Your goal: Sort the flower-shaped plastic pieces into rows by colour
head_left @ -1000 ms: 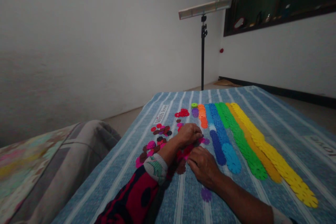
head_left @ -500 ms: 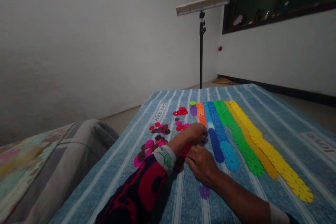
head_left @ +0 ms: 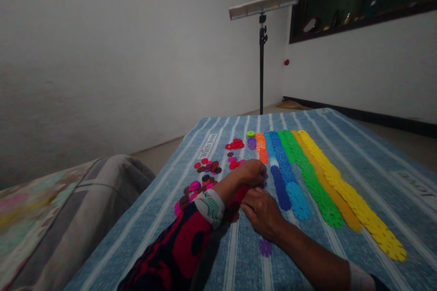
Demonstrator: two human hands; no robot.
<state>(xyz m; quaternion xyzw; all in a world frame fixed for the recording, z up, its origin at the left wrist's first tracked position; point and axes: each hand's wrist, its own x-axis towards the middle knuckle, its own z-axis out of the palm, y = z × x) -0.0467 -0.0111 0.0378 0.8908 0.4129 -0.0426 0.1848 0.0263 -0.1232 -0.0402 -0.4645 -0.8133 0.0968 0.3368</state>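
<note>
My left hand (head_left: 253,173) is curled downward with its fingertips tucked out of sight, and a sliver of purple shows beside it. Just below it, touching, my right hand (head_left: 261,211) is closed too, its fingertips hidden. Whatever either one holds is covered. Red discs (head_left: 240,194) lie between my left wrist and right hand, partly hidden. To the right begins an overlapping row of dark blue notched discs (head_left: 281,191). Nearer to me, a lone purple disc (head_left: 265,248) rests below my right wrist.
Overlapping rows of yellow (head_left: 368,223), green (head_left: 321,198) and orange discs (head_left: 261,145) run along the striped cloth (head_left: 164,218). Loose pink and brown discs (head_left: 194,186) lie left of my arm. A black stand (head_left: 261,68) rises beyond the cloth's far edge.
My left hand has shifted slightly left and its forearm has dropped a little. My right hand and the disc rows look almost the same.
</note>
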